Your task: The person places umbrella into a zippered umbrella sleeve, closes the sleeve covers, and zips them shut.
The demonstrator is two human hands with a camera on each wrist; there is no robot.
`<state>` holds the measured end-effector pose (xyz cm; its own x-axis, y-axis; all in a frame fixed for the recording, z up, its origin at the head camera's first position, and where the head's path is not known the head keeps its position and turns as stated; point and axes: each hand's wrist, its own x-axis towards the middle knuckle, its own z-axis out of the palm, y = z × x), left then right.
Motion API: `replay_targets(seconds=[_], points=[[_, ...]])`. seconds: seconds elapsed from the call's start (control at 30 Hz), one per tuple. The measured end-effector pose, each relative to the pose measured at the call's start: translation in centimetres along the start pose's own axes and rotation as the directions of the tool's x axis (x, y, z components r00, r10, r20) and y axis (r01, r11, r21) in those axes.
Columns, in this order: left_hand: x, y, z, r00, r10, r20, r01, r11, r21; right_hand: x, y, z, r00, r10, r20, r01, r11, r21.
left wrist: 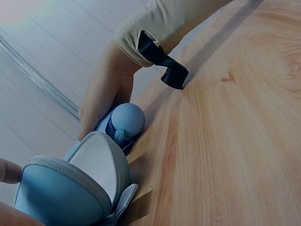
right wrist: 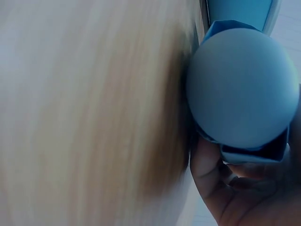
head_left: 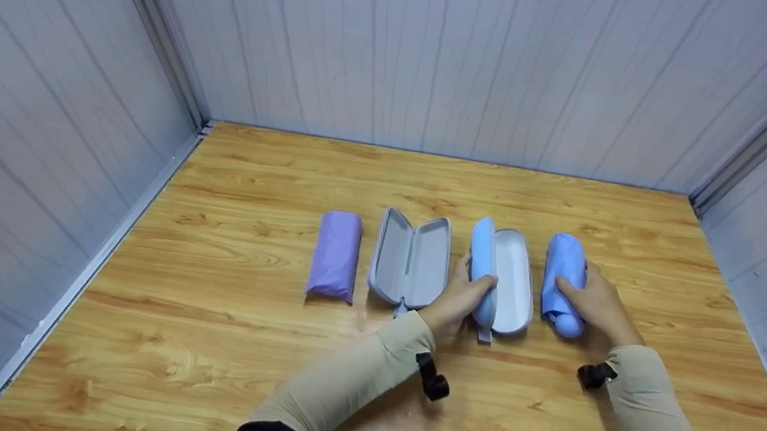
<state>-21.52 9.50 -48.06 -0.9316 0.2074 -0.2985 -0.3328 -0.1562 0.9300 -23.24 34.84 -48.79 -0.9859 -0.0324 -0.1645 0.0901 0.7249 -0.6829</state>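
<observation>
My left hand (head_left: 454,302) grips the raised half of an open blue hard case (head_left: 483,251), thumb over its edge. The other half lies on the table with its white inside facing up. To the right, my right hand (head_left: 603,306) holds a folded blue umbrella (head_left: 565,255) round its side. A round knob handle (right wrist: 242,87) fills much of the right wrist view, with fingers (right wrist: 207,170) curled beneath it. In the left wrist view, the case (left wrist: 63,194) stands partly open beside the umbrella's knob (left wrist: 128,119).
Left of the blue case lies a second open case (head_left: 429,262) with a grey inside. A folded purple umbrella (head_left: 335,253) rests farther left. Everything is on a wood-patterned table (head_left: 216,340), bounded by pale panel walls (head_left: 399,55) behind and at both sides.
</observation>
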Motion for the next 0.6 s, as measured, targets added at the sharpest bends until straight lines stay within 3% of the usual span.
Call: replay_targets(seconds=[0.23, 0.6], points=[[0.0, 0.0, -0.1, 1.000, -0.021, -0.010, 0.022, 0.999, 0.029, -0.2, -0.1, 0.0, 1.000, -0.018, -0.024, 0.018, 1.000, -0.026], [0.2, -0.4, 0.0, 1.000, 0.011, -0.026, -0.011, 1.000, 0.018, -1.3, -2.6, -0.3, 0.999, -0.025, -0.035, 0.027, 0.996, 0.082]])
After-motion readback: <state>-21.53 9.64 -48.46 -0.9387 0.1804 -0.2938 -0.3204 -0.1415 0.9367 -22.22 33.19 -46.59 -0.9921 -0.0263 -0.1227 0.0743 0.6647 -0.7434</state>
